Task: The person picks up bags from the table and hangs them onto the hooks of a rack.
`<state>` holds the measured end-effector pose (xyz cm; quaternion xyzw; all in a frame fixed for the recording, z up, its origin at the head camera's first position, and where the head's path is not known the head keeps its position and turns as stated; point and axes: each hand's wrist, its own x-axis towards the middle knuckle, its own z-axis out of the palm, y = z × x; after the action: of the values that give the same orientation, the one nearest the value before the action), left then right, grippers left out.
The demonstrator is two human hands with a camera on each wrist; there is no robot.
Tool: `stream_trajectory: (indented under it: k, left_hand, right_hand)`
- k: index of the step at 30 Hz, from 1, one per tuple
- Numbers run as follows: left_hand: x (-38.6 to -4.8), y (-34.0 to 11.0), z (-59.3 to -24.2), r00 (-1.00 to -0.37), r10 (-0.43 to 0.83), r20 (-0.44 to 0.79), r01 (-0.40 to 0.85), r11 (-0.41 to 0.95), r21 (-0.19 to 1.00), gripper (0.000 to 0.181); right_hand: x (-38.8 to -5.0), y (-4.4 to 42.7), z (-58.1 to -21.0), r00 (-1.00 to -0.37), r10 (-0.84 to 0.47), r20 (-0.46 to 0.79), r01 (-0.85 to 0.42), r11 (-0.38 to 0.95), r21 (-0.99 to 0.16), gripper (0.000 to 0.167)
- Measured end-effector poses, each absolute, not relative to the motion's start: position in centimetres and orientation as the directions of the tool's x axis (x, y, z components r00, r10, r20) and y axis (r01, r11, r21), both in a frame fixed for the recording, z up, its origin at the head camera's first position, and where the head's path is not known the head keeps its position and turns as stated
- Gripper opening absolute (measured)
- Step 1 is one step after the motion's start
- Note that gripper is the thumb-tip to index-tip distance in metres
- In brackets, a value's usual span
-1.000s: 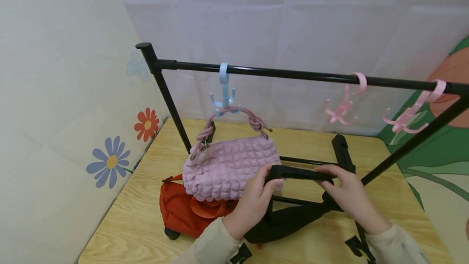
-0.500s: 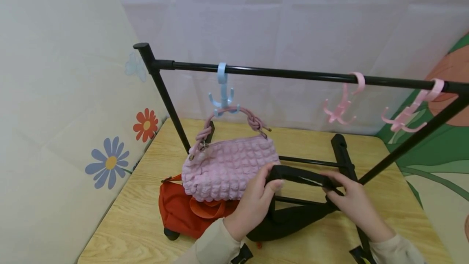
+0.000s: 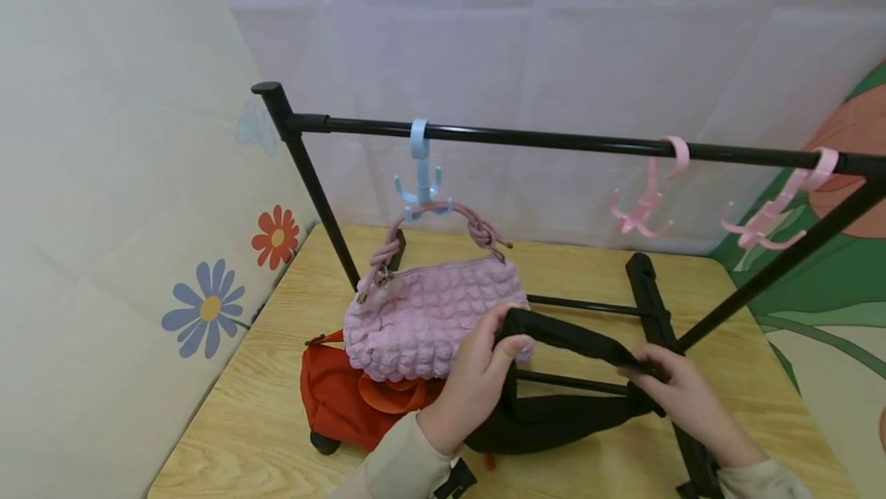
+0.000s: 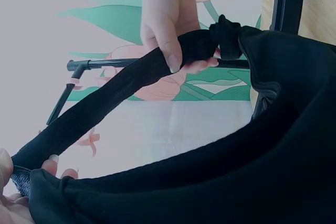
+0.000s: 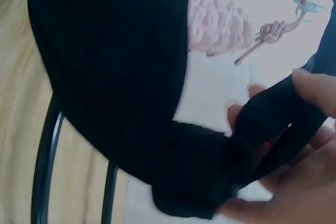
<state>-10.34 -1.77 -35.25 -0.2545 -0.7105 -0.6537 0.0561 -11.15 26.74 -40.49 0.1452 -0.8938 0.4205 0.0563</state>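
Observation:
A black fabric bag [image 3: 561, 428] hangs below its strap [image 3: 577, 337], held up between both hands. My left hand [image 3: 467, 387] grips the strap's left end, thumb on the near side. At the other end, my right hand [image 3: 681, 403] pinches the strap close to where it meets the bag. The right wrist view shows that hand's fingers around the folded strap [image 5: 273, 111]. In the left wrist view the strap is stretched above the bag's curved edge. A pink puffy handbag [image 3: 436, 322] hangs just behind my left hand, its knotted handle on a light blue hook [image 3: 422, 168].
A black rack's rail [image 3: 540, 139] runs across the back. Two pink hooks, a left one [image 3: 645, 203] and a right one [image 3: 775, 211], hang on its right part. A red bag [image 3: 342, 399] lies on the wooden table [image 3: 238, 414] below the pink handbag.
My right hand has slid right and down along the strap toward its end, and the strap now shows longer between the hands. My left hand stays nearly in place.

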Motion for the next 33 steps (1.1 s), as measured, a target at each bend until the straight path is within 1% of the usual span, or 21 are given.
stream_trajectory:
  k: [5,7,9,12,14,16,19,23,25,28,31,33]
  left_hand:
    - [-10.4,-1.9,-35.4,-0.857,0.277,0.434,0.453,0.003,0.892,0.032]
    - [-10.4,-1.9,-35.6,-0.857,0.269,0.440,0.458,0.006,0.889,0.032]
    - [-10.5,-2.0,-35.7,-0.859,0.254,0.444,0.461,0.011,0.887,0.032]
    - [-10.6,-2.1,-35.8,-0.862,0.238,0.447,0.465,0.018,0.885,0.032]
    - [-10.7,-2.2,-35.8,-0.862,0.232,0.450,0.468,0.022,0.884,0.031]
    - [-10.8,-2.2,-35.9,-0.864,0.227,0.450,0.466,0.024,0.884,0.031]
    - [-10.8,-2.3,-35.9,-0.869,0.215,0.446,0.462,0.030,0.886,0.031]
    - [-10.9,-2.4,-35.9,-0.876,0.205,0.436,0.448,0.016,0.894,0.032]
    - [-10.9,-2.5,-35.8,-0.877,0.203,0.435,0.446,0.006,0.895,0.031]
    - [-11.0,-2.5,-35.9,-0.873,0.202,0.443,0.453,0.003,0.891,0.031]
    - [-11.0,-2.4,-36.0,-0.871,0.202,0.448,0.458,0.003,0.889,0.031]
    - [-11.0,-2.4,-36.0,-0.870,0.200,0.451,0.461,0.004,0.887,0.031]
  right_hand:
    - [-11.3,28.1,-40.9,-0.925,-0.324,0.199,-0.340,0.472,-0.813,0.014]
    - [-11.3,28.5,-40.9,-0.911,-0.353,0.215,-0.363,0.434,-0.825,0.016]
    - [-11.3,28.7,-40.9,-0.898,-0.352,0.263,-0.401,0.410,-0.820,0.021]
    - [-11.0,28.9,-40.8,-0.880,-0.323,0.349,-0.458,0.382,-0.803,0.036]
    - [-10.8,29.1,-40.8,-0.877,-0.297,0.378,-0.472,0.381,-0.795,0.047]
    - [-10.7,29.3,-40.7,-0.878,-0.284,0.386,-0.473,0.382,-0.794,0.054]
    - [-10.6,29.7,-40.6,-0.877,-0.302,0.373,-0.467,0.358,-0.809,0.057]
    - [-10.5,30.3,-40.4,-0.848,-0.377,0.372,-0.483,0.258,-0.837,0.057]
    - [-10.5,30.6,-40.4,-0.835,-0.406,0.372,-0.487,0.229,-0.843,0.058]
    - [-10.4,30.9,-40.3,-0.838,-0.411,0.358,-0.482,0.250,-0.840,0.058]
    - [-10.3,30.9,-40.2,-0.862,-0.384,0.331,-0.464,0.337,-0.819,0.057]
    - [-10.3,30.9,-40.0,-0.889,-0.357,0.287,-0.422,0.395,-0.816,0.055]
